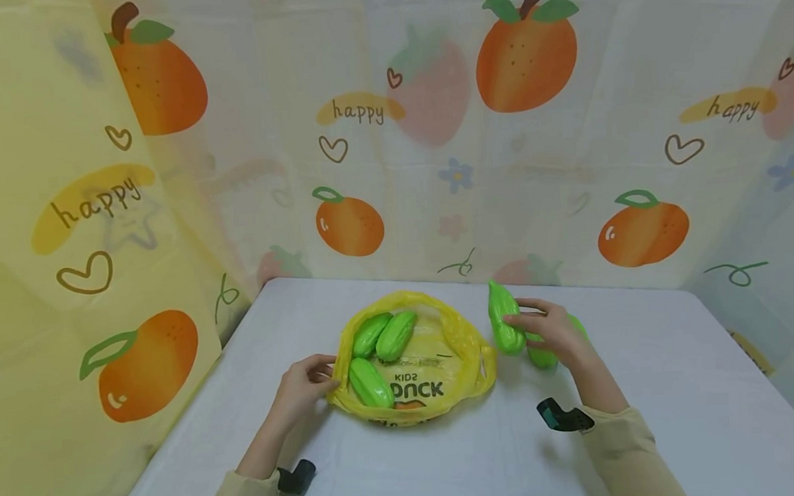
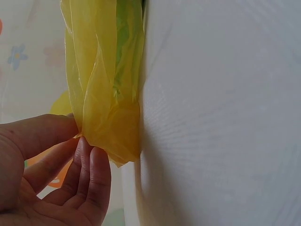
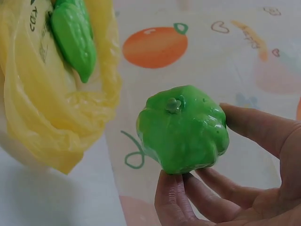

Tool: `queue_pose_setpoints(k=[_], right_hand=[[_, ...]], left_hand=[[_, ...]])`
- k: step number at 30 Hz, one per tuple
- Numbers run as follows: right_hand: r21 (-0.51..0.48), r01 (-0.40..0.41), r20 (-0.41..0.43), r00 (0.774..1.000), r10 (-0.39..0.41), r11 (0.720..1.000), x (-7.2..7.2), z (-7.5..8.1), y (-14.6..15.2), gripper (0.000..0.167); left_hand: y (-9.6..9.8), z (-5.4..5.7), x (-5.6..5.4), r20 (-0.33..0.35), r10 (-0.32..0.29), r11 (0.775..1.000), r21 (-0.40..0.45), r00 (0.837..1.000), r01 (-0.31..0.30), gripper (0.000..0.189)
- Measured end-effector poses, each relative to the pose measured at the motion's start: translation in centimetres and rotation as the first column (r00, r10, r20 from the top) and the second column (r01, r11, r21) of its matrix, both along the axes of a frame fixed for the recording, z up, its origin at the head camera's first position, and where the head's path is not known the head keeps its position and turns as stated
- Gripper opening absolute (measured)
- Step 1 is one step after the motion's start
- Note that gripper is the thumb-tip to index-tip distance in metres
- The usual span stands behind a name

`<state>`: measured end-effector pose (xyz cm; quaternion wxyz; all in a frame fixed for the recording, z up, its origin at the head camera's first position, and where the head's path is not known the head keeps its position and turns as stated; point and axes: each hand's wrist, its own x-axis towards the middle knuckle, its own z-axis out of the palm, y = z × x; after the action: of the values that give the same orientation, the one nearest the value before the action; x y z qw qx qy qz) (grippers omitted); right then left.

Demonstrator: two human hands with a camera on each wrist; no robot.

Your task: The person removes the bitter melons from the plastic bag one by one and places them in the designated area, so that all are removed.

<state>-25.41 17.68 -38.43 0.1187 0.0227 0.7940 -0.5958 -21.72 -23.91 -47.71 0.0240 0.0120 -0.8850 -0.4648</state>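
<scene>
A thin yellow plastic bag (image 1: 471,349) lies on its base with its mouth spread wide, and 3 green bitter melons (image 1: 370,383) rest inside at its left. My left hand (image 1: 302,388) pinches the bag's left rim between thumb and fingers; the gathered film shows in the left wrist view. Just beyond the bag's right rim, my right hand (image 1: 555,335) holds another bitter melon (image 3: 183,132) between thumb and fingertips, its pointed end up and its stem end toward the wrist camera.
More green, shaped like bitter melon (image 1: 543,357), shows on the white tabletop (image 1: 422,471) partly hidden behind the right hand. A fruit-printed cloth (image 1: 421,202) hangs along the back and left side of the table. Each wrist wears a black camera mount (image 1: 564,416).
</scene>
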Motion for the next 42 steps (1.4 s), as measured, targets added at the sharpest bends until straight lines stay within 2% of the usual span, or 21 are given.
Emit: queue_pose_setpoints(k=[7, 22, 42], right_hand=[[0.079, 0.021, 0.014, 1.0, -0.022, 0.997, 0.0, 0.2, 1.3, 0.076], [0.021, 0.028, -0.01, 1.0, -0.028, 0.999, 0.4, 0.5, 4.1, 0.075], [0.06, 0.091, 0.042, 0.995, -0.094, 0.994, 0.6, 0.5, 8.2, 0.086]], left_hand=[[0.0, -0.1, -0.1, -0.003, 0.003, 1.0, 0.002, 1.0, -0.003, 0.037], [-0.1, 0.0, -0.1, 0.007, -0.004, 1.0, 0.022, 1.0, 0.003, 0.036], [0.0, 0.1, 0.0, 0.01, -0.012, 1.0, 0.027, 1.0, 0.011, 0.037]])
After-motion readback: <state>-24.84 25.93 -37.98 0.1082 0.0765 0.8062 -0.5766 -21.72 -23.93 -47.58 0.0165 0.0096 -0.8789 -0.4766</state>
